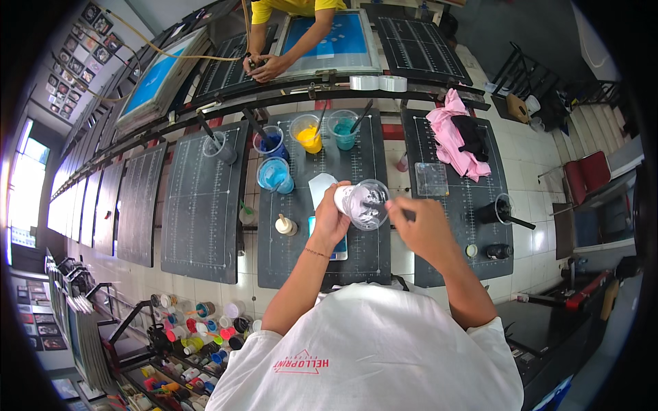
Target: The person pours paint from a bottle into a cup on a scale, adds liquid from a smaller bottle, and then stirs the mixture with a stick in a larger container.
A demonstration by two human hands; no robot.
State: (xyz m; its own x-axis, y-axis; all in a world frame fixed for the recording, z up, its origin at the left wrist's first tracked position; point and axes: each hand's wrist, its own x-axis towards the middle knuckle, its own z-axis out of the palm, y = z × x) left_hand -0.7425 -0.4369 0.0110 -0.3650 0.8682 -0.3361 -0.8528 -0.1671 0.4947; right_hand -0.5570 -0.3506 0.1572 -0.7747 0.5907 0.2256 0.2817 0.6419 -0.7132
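Observation:
My left hand [330, 218] is wrapped round a clear plastic cup [373, 222], tilted with its mouth toward me. Whitish paint [343, 197] lies inside and smears the wall. The fingers of my right hand [423, 225] grip a dark stirring stick [409, 215], its end reaching into the cup. Beneath my left hand, a phone [340, 252] and a white sheet [321, 185] rest on the dark board. Cups of light blue paint [275, 174], dark blue paint [272, 144], yellow paint [309, 137] and teal paint [345, 137] stand beyond, with sticks in them.
A white squeeze bottle [286, 225] stands left of my hands. Pink cloth [452, 137], a clear box [432, 179] and a dark cup [495, 211] occupy the right board. Across the rail, a person's hands [264, 67] work beside a blue screen frame [329, 41]. Several paint pots [205, 329] fill the lower left.

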